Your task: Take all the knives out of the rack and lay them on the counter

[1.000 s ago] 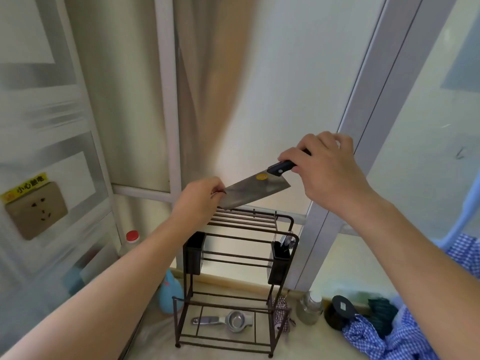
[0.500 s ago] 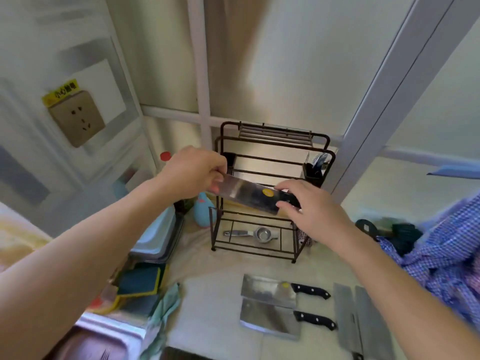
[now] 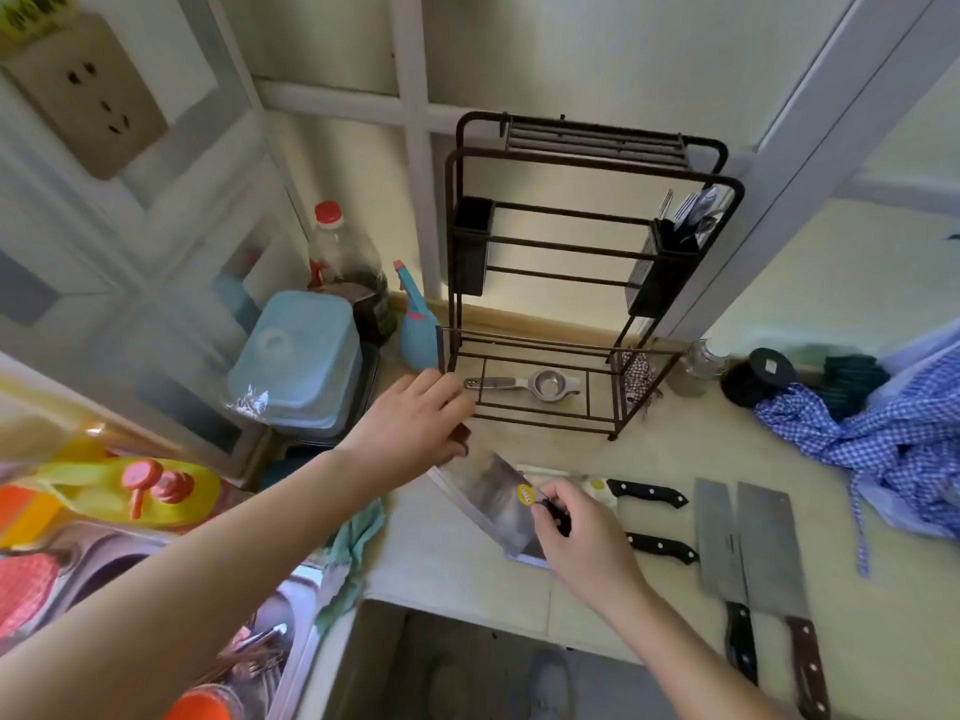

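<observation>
A dark wire rack (image 3: 592,241) stands at the back of the counter (image 3: 467,558), with no knife visible in its top slots. I hold a cleaver (image 3: 493,498) with a yellow sticker just above the counter, in front of the rack. My right hand (image 3: 582,543) grips its black handle. My left hand (image 3: 415,428) pinches the far end of the blade. Under and right of it lie two black-handled cleavers (image 3: 649,493) (image 3: 662,545). Further right lie two long cleavers (image 3: 719,543) (image 3: 771,553), handles toward me.
A metal squeezer (image 3: 524,383) lies on the rack's bottom shelf, and cutlery (image 3: 691,210) stands in its right cup. A blue box (image 3: 296,361), bottle (image 3: 345,267) and sink (image 3: 156,615) lie left. Checked cloth (image 3: 883,449), a jar (image 3: 693,368) and a black lid (image 3: 758,376) sit right.
Both hands have brought the cleaver down from above the rack to just over the counter, above the two black-handled cleavers. My view has tilted downward.
</observation>
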